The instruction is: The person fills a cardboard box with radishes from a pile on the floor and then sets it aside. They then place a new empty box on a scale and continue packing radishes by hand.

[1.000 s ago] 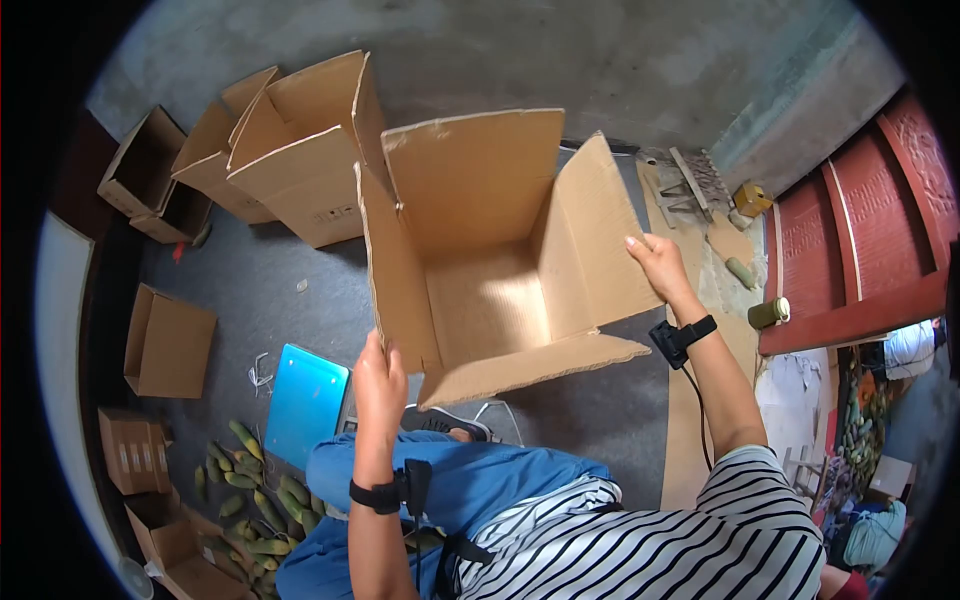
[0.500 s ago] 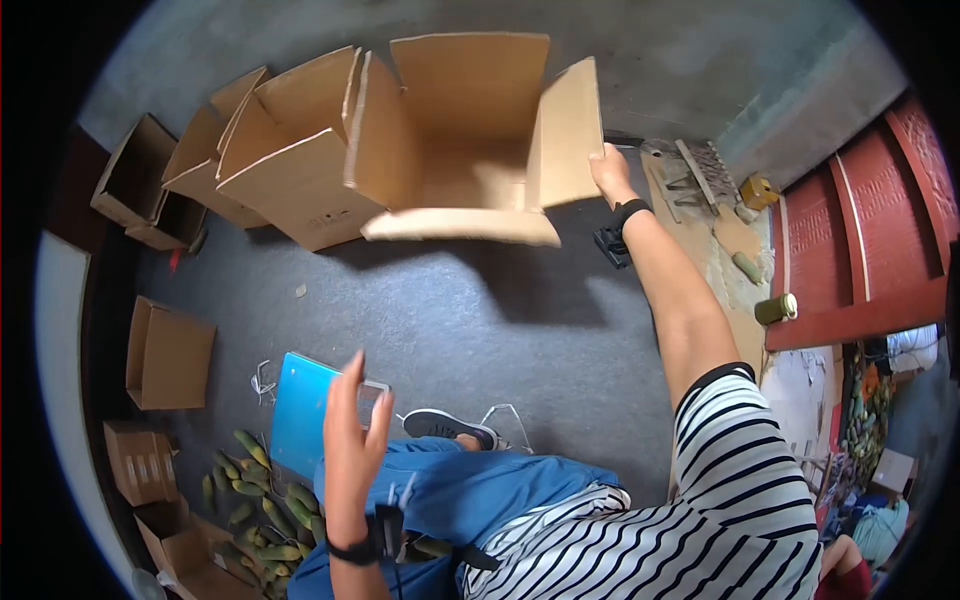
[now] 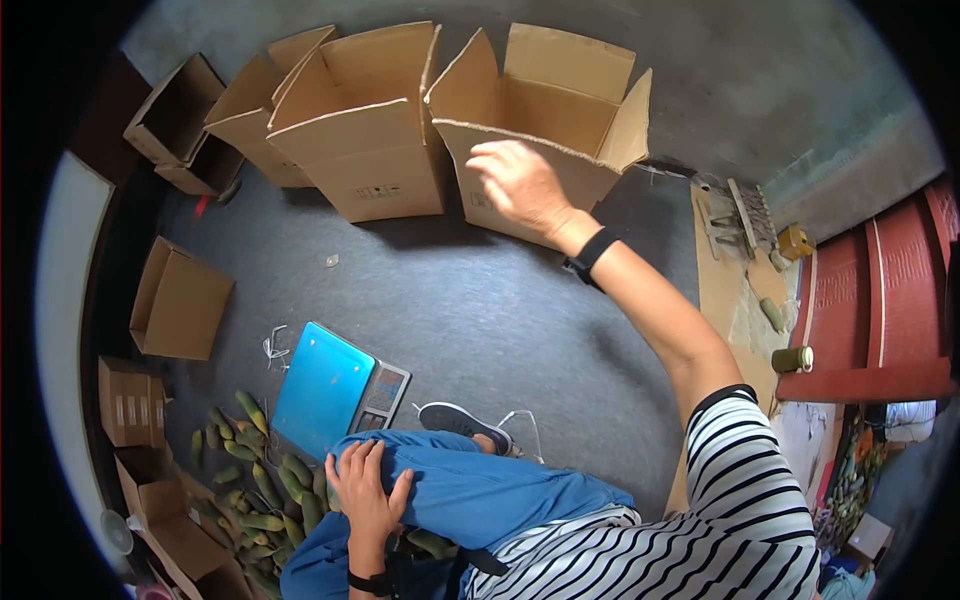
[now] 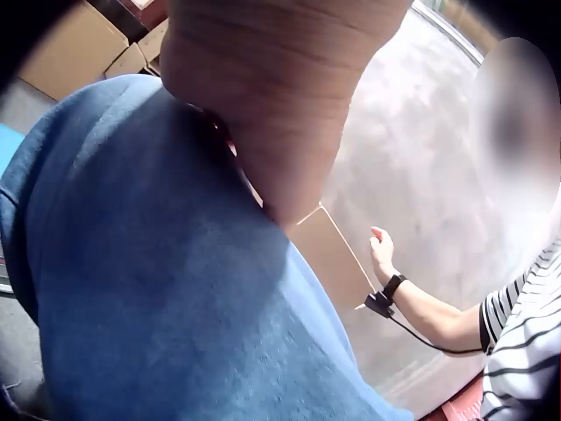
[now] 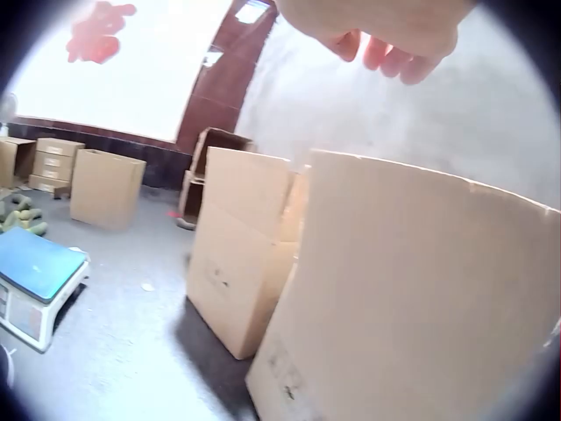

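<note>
An open cardboard box stands on the floor by the wall, its flaps up, right of another tall open box. My right hand hovers in front of its near flap, fingers loosely bent and holding nothing. In the right wrist view the right hand is above the top edge of the near box. My left hand rests on the blue trouser knee with fingers spread. In the left wrist view part of the left hand lies against the blue cloth; its fingertips are hidden.
A blue-topped scale sits on the floor left of my shoe. Green and yellowish vegetables lie at the lower left beside more boxes. A green jar and red panels are on the right.
The box has gone from between my hands to the floor by the wall. My right hand has let go of it. My left hand released it earlier and came down onto the knee.
</note>
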Demonstrator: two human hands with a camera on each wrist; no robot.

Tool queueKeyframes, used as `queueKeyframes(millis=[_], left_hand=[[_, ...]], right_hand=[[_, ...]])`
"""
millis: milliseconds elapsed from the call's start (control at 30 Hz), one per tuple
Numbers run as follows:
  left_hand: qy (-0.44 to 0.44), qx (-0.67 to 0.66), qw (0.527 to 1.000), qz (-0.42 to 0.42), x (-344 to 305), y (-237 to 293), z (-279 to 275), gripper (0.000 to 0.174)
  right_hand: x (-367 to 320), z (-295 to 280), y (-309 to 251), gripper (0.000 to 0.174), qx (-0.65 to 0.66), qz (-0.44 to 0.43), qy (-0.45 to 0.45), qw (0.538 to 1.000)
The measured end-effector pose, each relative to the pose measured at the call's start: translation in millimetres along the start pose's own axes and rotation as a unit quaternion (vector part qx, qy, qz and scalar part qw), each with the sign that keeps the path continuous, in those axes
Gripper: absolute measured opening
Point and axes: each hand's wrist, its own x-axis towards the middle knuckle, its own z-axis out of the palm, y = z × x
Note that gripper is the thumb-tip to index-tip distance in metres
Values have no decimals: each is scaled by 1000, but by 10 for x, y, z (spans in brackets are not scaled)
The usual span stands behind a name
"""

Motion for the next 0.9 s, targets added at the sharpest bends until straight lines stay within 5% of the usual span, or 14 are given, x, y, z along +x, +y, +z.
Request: queueKeyframes(millis=[133, 367, 567, 667, 900], left_hand=[[35, -11, 999, 20, 124, -15, 14, 48], [72, -12, 997, 12, 187, -51, 54, 40], [91, -41, 995, 7, 194, -136, 88, 39], [94, -49, 994, 5, 202, -156, 94, 39], [88, -50, 995, 7, 182, -180, 82, 38]], right_hand=[[349, 662, -140, 20, 51, -25, -24, 998], [1391, 1526, 63, 44, -113, 72, -11, 991], [1613, 1821, 85, 47, -124, 203, -245, 940], [1339, 1974, -64, 17, -179, 65, -279, 941], [1046, 1386, -455, 10, -72, -32, -299, 951]])
